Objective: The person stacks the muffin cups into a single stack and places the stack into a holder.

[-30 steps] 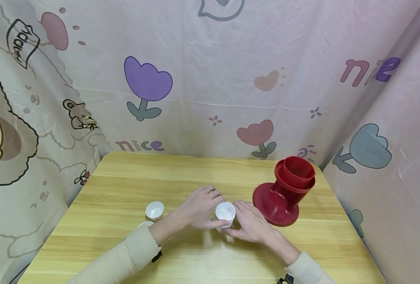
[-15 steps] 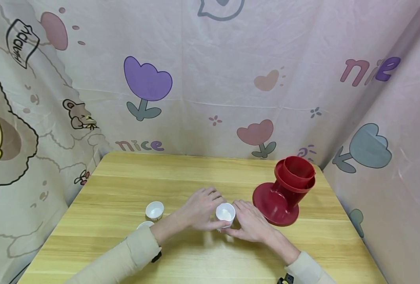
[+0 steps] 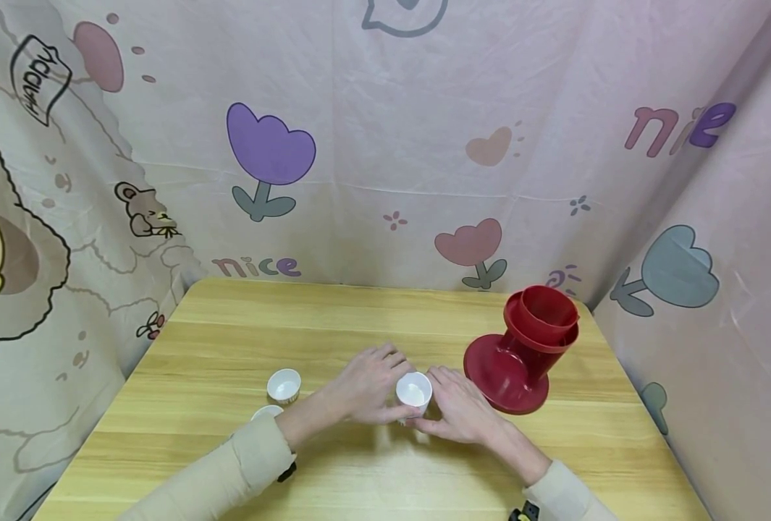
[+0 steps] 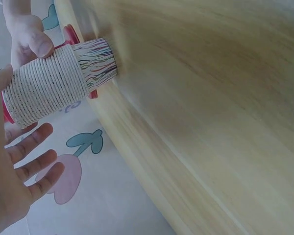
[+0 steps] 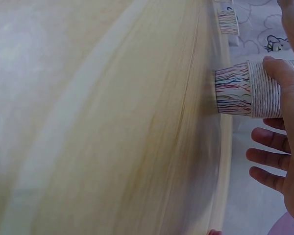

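Note:
Both hands meet at a stack of nested small paper cups point(image 3: 414, 391) near the middle of the wooden table. The outside of the stack point(image 4: 49, 83) shows many rims close together, with colourful wavy lines on the lowest cup. Its base is at the tabletop, rims up. My left hand point(image 3: 373, 385) holds the stack from the left, thumb across the near side. From the right, my right hand point(image 3: 458, 409) grips it between thumb and index finger; in the right wrist view the right hand's point(image 5: 289, 127) other fingers spread off the cups.
Left of the hands stands a single paper cup point(image 3: 284, 386), with a second cup point(image 3: 267, 412) partly hidden behind the left forearm. A red plastic piece with a round base point(image 3: 505, 383) and cup-shaped openings stands to the right. A printed curtain point(image 3: 359, 239) borders the table's back.

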Action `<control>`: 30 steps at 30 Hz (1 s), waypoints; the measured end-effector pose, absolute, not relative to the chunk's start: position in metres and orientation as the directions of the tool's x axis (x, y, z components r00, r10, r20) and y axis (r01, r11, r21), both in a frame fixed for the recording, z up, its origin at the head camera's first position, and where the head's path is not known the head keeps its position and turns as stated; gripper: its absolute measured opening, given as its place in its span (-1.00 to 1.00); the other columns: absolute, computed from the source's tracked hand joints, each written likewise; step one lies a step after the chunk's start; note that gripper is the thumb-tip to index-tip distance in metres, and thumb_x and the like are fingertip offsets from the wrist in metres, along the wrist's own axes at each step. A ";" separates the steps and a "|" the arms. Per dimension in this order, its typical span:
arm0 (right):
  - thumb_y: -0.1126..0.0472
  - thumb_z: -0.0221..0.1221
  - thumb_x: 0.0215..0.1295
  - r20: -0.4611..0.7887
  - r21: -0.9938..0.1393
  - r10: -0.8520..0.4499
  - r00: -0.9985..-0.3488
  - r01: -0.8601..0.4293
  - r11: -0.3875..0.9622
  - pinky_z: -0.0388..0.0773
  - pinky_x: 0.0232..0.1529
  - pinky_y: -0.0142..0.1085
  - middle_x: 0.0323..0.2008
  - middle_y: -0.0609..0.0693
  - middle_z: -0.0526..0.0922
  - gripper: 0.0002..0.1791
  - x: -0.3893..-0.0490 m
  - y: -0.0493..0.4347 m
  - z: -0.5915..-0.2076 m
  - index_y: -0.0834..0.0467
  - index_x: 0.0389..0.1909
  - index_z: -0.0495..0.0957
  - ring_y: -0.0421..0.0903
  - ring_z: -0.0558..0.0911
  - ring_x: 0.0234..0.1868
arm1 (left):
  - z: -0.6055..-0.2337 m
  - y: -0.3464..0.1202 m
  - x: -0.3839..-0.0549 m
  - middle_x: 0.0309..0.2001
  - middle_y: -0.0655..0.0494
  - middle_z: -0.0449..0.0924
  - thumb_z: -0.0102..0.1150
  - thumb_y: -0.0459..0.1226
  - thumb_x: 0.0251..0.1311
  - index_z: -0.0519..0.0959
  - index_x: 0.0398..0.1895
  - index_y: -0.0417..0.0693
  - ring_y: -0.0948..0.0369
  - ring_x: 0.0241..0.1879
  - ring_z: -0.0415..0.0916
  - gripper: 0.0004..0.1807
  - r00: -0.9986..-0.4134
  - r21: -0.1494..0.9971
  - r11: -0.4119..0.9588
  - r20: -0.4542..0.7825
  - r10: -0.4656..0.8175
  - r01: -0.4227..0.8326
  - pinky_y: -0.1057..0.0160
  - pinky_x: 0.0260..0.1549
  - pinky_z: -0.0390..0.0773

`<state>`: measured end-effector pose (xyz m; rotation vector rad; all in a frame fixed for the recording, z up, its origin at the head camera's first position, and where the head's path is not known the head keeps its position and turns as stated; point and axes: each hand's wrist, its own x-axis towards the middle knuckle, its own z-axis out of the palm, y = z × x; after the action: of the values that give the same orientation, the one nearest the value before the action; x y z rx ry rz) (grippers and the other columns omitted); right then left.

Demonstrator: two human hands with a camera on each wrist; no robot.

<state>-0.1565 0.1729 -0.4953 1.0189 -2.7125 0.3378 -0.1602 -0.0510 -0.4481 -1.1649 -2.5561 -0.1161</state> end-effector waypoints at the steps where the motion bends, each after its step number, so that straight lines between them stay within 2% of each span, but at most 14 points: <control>1: -0.58 0.05 0.03 0.286 -0.134 -0.617 -0.733 -0.668 0.732 0.47 -0.23 -0.41 -0.29 -0.29 0.44 -0.31 -0.157 0.173 -0.495 -0.10 -0.11 0.44 -0.33 0.37 -0.28 | -0.448 -0.051 -0.160 -0.06 0.23 0.62 -0.07 0.44 0.10 0.54 -0.01 0.15 0.23 -0.01 0.49 -0.31 -0.616 -0.056 0.664 0.321 0.719 0.746 0.24 -0.08 0.58; 17: -0.58 0.03 0.04 0.286 -0.143 -0.614 -0.736 -0.667 0.732 0.51 -0.18 -0.37 -0.27 -0.28 0.45 -0.30 -0.156 0.173 -0.495 -0.09 -0.09 0.44 -0.32 0.40 -0.25 | -0.452 -0.053 -0.160 -0.03 0.23 0.61 -0.04 0.43 0.09 0.52 0.02 0.18 0.23 0.03 0.48 -0.32 -0.637 0.020 0.669 0.325 0.699 0.743 0.18 0.04 0.56; 22: -0.58 0.06 0.01 0.295 -0.149 -0.611 -0.734 -0.667 0.730 0.53 -0.18 -0.35 -0.28 -0.29 0.46 -0.30 -0.156 0.173 -0.497 -0.11 -0.09 0.44 -0.31 0.43 -0.26 | -0.451 -0.061 -0.159 0.00 0.21 0.61 -0.08 0.47 0.07 0.52 0.11 0.12 0.22 0.07 0.47 -0.21 -0.655 0.028 0.682 0.310 0.690 0.731 0.15 0.10 0.53; 30: -0.59 0.09 -0.01 0.289 -0.146 -0.607 -0.741 -0.660 0.737 0.54 -0.17 -0.35 -0.25 -0.28 0.50 -0.27 -0.157 0.174 -0.498 -0.11 -0.05 0.44 -0.29 0.47 -0.23 | -0.446 -0.084 -0.157 0.00 0.15 0.62 -0.04 0.46 0.05 0.55 0.09 0.02 0.16 0.07 0.50 -0.17 -0.666 -0.006 0.706 0.327 0.671 0.708 0.11 0.11 0.54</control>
<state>-0.1566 0.1738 -0.4983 1.0051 -2.7163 0.3532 -0.1574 -0.0840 -0.4462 -1.0852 -2.6096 -0.1746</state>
